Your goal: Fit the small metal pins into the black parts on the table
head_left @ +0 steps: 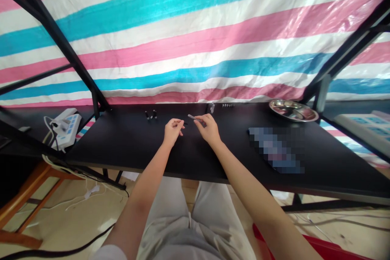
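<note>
Both my hands are over the middle of a black table [128, 146]. My right hand [207, 129] pinches a thin grey pen-like stick [192, 117] that points left. My left hand [172, 129] is curled just left of it, fingertips pinched on a tiny dark piece [184, 123] I cannot make out. Small dark cylindrical pieces [151, 115] stand on the table behind my left hand. A small clear-topped piece [212, 107] and a short row of tiny dark parts [228, 105] lie behind my right hand.
A round metal dish [293, 110] sits at the back right. A blurred-out flat object [277, 148] lies right of my hands. A white power strip [65, 126] with cables rests at the left. Black frame poles [55, 32] and a striped tarp [195, 36] enclose the back.
</note>
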A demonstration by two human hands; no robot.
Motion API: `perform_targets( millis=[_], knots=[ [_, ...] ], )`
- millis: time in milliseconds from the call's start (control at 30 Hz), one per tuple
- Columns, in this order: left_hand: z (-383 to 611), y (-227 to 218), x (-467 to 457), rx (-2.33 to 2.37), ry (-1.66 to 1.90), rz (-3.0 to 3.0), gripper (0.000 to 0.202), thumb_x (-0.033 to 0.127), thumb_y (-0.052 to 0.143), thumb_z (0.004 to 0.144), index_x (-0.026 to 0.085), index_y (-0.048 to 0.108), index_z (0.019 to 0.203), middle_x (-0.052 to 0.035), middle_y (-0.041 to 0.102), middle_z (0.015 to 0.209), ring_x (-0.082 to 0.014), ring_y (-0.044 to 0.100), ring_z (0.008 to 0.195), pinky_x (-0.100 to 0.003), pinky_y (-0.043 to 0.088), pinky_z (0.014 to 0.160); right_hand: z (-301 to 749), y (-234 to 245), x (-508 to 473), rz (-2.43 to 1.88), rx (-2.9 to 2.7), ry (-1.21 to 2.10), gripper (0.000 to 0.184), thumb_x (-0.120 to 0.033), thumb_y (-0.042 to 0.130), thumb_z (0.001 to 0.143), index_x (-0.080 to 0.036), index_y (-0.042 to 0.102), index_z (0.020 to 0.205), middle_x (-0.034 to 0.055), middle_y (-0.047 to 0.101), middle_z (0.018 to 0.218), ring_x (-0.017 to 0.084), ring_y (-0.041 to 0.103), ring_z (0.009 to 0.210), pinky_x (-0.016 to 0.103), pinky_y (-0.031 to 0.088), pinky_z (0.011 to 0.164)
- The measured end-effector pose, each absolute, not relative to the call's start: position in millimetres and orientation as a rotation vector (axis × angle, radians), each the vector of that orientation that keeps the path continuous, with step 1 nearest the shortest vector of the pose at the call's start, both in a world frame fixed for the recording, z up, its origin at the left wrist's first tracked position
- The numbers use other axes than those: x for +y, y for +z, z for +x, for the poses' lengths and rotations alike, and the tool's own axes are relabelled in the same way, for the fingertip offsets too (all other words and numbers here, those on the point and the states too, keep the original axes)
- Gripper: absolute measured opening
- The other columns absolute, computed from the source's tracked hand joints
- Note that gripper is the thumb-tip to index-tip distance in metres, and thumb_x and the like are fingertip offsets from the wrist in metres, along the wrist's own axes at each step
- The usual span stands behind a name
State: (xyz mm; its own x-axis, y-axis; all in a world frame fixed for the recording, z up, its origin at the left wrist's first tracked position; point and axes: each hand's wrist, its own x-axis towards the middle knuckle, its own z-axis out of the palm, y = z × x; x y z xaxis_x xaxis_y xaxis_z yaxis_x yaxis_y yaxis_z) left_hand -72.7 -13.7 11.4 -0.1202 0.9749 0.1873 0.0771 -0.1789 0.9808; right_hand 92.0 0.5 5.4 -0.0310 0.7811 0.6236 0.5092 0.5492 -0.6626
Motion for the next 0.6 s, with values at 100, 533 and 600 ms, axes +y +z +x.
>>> perform_targets(
  millis=[100, 533, 600],
  knots=[
    [-71.6, 13.3, -15.8, 1.217, 1.367, 1.364, 0.033, 0.045, 0.063, 0.070, 0.014, 0.054, 0.080, -0.0004, 0.062, 0.066, -0.0051, 0.049, 0.038, -0.017, 0.033, 0.036, 85.5, 8.2, -2.9, -1.004, -1.751, 0.442, 0.025, -0.041, 0.050, 0.082, -0.022, 0.065, 0.091, 0.0026, 0.051, 0.072, 0.016, 0.049, 0.067, 0.032, 0.045, 0.067],
    [-72.4, 17.4, -18.8, 1.049, 1.250, 1.292, 0.035, 0.046, 0.054, 0.072, 0.015, 0.051, 0.086, 0.0023, 0.054, 0.061, -0.0061, 0.051, 0.038, -0.017, 0.028, 0.035, 84.8, 4.4, 1.4, -0.908, -2.027, 0.507, 0.022, -0.037, 0.051, 0.080, -0.021, 0.065, 0.087, 0.0043, 0.060, 0.073, 0.016, 0.052, 0.066, 0.033, 0.045, 0.067],
    [-72.5, 16.6, -18.5, 1.049, 1.240, 1.295, 0.034, 0.046, 0.053, 0.073, 0.015, 0.050, 0.088, 0.0027, 0.053, 0.062, -0.0059, 0.050, 0.038, -0.016, 0.027, 0.035, 84.0, 3.4, 4.4, -0.922, -2.075, 0.497, 0.020, -0.034, 0.052, 0.079, -0.021, 0.065, 0.087, 0.0047, 0.062, 0.074, 0.016, 0.053, 0.067, 0.033, 0.045, 0.067]
  ],
)
